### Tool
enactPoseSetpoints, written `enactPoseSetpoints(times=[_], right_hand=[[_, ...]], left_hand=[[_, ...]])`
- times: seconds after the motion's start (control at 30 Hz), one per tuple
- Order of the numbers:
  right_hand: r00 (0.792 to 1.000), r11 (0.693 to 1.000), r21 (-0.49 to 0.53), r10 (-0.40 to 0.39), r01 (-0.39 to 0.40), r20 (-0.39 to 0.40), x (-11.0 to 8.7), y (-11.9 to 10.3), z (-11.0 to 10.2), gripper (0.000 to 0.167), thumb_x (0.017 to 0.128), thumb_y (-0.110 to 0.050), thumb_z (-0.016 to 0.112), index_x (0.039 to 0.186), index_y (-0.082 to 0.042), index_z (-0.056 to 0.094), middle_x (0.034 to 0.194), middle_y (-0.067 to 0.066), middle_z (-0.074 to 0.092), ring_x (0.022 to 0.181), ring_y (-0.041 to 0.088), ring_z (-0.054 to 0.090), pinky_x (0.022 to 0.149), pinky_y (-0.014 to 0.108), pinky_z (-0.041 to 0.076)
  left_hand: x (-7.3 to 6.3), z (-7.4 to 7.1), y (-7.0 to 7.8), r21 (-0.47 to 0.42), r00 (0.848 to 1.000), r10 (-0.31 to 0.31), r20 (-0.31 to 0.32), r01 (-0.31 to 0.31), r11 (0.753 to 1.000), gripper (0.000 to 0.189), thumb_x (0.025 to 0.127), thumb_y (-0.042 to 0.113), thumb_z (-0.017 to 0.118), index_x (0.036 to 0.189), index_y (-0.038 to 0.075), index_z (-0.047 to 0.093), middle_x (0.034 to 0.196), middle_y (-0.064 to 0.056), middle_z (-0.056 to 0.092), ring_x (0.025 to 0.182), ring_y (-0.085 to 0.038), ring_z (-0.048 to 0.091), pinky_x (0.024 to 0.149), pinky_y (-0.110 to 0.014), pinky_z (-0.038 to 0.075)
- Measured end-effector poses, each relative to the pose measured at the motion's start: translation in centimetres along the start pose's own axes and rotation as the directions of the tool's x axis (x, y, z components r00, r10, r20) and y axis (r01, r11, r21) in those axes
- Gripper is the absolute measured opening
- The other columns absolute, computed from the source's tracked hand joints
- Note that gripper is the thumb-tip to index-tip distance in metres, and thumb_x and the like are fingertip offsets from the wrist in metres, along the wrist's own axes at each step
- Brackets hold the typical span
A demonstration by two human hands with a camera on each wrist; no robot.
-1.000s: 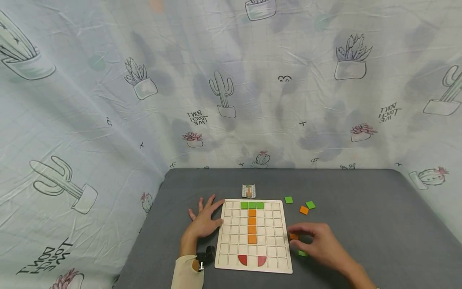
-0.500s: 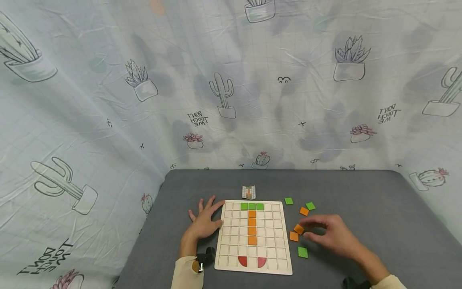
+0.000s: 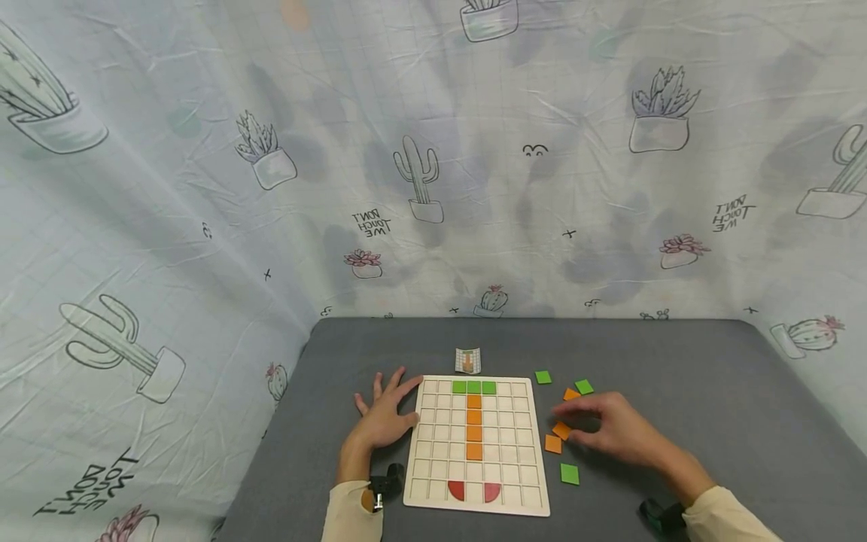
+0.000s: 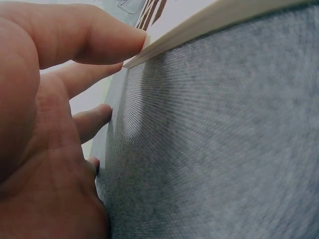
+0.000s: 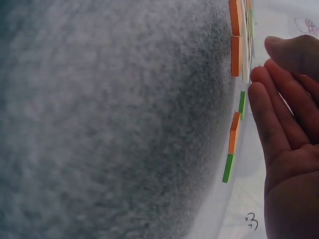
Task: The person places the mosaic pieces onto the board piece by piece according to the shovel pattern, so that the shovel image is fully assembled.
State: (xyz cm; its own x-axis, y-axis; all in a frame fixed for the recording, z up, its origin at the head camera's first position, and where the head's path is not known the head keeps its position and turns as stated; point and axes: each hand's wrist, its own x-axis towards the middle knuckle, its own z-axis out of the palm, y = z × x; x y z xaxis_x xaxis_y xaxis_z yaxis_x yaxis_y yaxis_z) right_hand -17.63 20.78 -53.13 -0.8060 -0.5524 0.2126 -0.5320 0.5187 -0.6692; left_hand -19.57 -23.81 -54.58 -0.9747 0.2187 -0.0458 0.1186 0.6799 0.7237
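Note:
A pale gridded board lies on the grey table. Set in it are a row of green squares, a column of orange squares and two red quarter-round pieces. My left hand rests with spread fingers at the board's left side; its thumb touches the edge. To the right, my right hand hovers over loose orange tiles, fingers gently bent and thumb apart. In the right wrist view nothing sits between its fingers, and the orange tiles lie below them.
A small pattern card lies beyond the board's far edge. Loose green tiles are scattered right of the board, and another orange tile is partly behind the right hand. A cactus-print curtain hangs behind the table.
My right hand drew away from the orange tile beside the board, then rose slightly over the loose tiles. A second orange tile now shows next to the first. My left hand stayed put.

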Motion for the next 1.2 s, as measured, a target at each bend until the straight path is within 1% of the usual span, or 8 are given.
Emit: enactPoseSetpoints(times=[0.1,0.2,0.53,0.77,0.93,1.03,1.2], right_hand=[[0.999,1.000,-0.004,0.025,-0.025,0.041,0.3,0.1,0.1,0.038,0.089,-0.011,0.090,0.126,-0.017,0.082,0.119,-0.006,0.083,0.110,0.007,0.077,0.092,0.030,0.065],[0.997,0.999,-0.026,0.036,-0.035,0.063,0.4,0.2,0.2,0.038,0.089,-0.012,0.090,0.126,-0.019,0.082,0.120,-0.007,0.082,0.112,0.006,0.075,0.093,0.029,0.064],[0.998,0.995,-0.090,0.045,-0.040,0.047,0.4,0.4,0.2,0.039,0.087,-0.008,0.090,0.123,-0.021,0.083,0.116,-0.010,0.083,0.112,0.008,0.076,0.093,0.035,0.065],[1.000,0.990,-0.143,0.004,-0.005,-0.006,0.2,0.7,0.3,0.038,0.085,-0.002,0.089,0.120,-0.018,0.084,0.111,-0.010,0.083,0.104,0.006,0.076,0.088,0.036,0.066],[0.999,0.986,-0.163,-0.023,0.016,-0.042,-0.3,0.5,0.1,0.035,0.087,-0.003,0.089,0.118,-0.018,0.084,0.110,-0.010,0.083,0.101,0.006,0.077,0.085,0.035,0.066],[0.998,0.985,-0.172,-0.006,-0.005,-0.066,-0.9,0.0,0.1,0.036,0.086,-0.005,0.091,0.118,-0.019,0.083,0.111,-0.010,0.083,0.100,0.003,0.076,0.084,0.034,0.066],[0.989,0.989,-0.131,0.049,-0.068,-0.143,-1.9,-1.7,0.3,0.038,0.084,-0.003,0.092,0.118,-0.019,0.083,0.111,-0.009,0.083,0.099,0.000,0.076,0.083,0.032,0.067]], left_hand=[[0.0,0.0,-0.1,0.003,1.000,-0.008,-0.001,0.008,1.000,0.070,0.095,0.010,0.072,0.163,0.019,0.055,0.181,-0.020,0.024,0.167,-0.057,-0.007,0.115,-0.086,-0.025],[0.0,0.1,-0.2,0.003,1.000,-0.008,-0.007,0.008,1.000,0.070,0.095,0.010,0.073,0.162,0.020,0.056,0.181,-0.020,0.024,0.167,-0.057,-0.006,0.115,-0.087,-0.024],[0.3,0.2,-0.3,0.007,1.000,-0.008,-0.009,0.008,1.000,0.071,0.094,0.011,0.073,0.162,0.021,0.056,0.181,-0.020,0.025,0.167,-0.057,-0.006,0.115,-0.087,-0.024],[0.2,0.0,0.0,0.013,1.000,-0.003,-0.005,0.003,1.000,0.070,0.095,0.011,0.073,0.162,0.021,0.057,0.181,-0.020,0.025,0.167,-0.057,-0.006,0.116,-0.087,-0.023],[0.1,0.0,0.1,0.010,1.000,-0.013,-0.008,0.013,1.000,0.070,0.094,0.010,0.073,0.161,0.021,0.058,0.181,-0.020,0.026,0.167,-0.057,-0.006,0.116,-0.087,-0.023],[0.0,0.1,0.0,0.010,1.000,-0.014,-0.008,0.014,1.000,0.070,0.094,0.010,0.073,0.161,0.021,0.057,0.181,-0.020,0.026,0.167,-0.057,-0.006,0.116,-0.087,-0.023],[-0.1,0.1,-0.1,0.000,1.000,-0.009,-0.006,0.009,1.000,0.070,0.094,0.010,0.072,0.162,0.020,0.057,0.181,-0.021,0.025,0.167,-0.057,-0.007,0.116,-0.086,-0.024]])
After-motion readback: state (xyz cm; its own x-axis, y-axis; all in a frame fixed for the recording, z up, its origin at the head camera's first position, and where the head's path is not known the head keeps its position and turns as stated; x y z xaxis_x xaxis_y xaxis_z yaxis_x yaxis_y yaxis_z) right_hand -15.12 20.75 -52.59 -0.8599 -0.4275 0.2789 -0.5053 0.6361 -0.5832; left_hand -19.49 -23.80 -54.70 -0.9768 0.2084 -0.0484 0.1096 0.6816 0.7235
